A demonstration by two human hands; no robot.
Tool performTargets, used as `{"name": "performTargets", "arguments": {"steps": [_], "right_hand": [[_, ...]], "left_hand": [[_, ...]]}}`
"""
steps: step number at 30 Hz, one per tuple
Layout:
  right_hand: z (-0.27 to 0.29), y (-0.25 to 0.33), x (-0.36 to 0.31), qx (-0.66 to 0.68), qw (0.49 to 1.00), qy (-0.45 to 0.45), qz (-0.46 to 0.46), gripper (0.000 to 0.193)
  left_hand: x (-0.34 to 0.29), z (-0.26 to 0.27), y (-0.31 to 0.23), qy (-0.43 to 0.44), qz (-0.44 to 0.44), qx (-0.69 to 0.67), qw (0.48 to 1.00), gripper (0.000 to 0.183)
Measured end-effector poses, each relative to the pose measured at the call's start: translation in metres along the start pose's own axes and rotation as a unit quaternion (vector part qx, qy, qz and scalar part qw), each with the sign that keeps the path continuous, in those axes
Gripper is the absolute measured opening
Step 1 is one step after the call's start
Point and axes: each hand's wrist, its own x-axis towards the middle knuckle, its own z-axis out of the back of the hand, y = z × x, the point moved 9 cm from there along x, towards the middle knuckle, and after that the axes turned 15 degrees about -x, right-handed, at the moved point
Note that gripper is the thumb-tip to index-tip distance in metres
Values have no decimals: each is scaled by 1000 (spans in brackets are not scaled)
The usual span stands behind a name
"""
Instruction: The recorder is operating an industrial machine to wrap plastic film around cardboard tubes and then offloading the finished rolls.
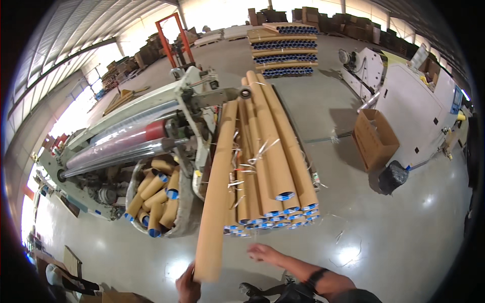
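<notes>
My left hand (188,285) is closed on the near end of a long brown cardboard tube (218,187). The tube slants up and away along the left side of a stack of similar cardboard tubes (273,166). Blue rims show at the stack's near ends, and pale torn strapping (260,154) lies across it. Just in front of those ends my right hand (260,251) hangs in the air, its fingers loosely bent and apart, holding nothing. A dark band circles my right forearm.
Left of the stack stands a roller machine (121,136), with a sack (184,217) of short tube pieces beside it. To the right are an open carton (376,139), a black bag (393,177) and a white machine (409,106). Another tube stack (285,50) stands further back.
</notes>
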Motion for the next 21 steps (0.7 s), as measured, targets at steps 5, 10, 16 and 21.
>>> {"name": "performTargets", "arguments": {"steps": [5, 10, 16, 21], "right_hand": [[-86, 176, 155, 417, 894, 69, 147, 50], [-164, 268, 216, 553, 817, -19, 164, 51], [-135, 203, 176, 413, 896, -136, 86, 61], [86, 189, 55, 359, 843, -333, 224, 65]], "left_hand": [[-180, 213, 30, -160, 184, -225, 943, 74], [-270, 361, 47, -454, 179, -186, 853, 67], [-279, 397, 140, -647, 178, -224, 706, 60], [-150, 322, 236, -574, 61, -498, 647, 55]]}}
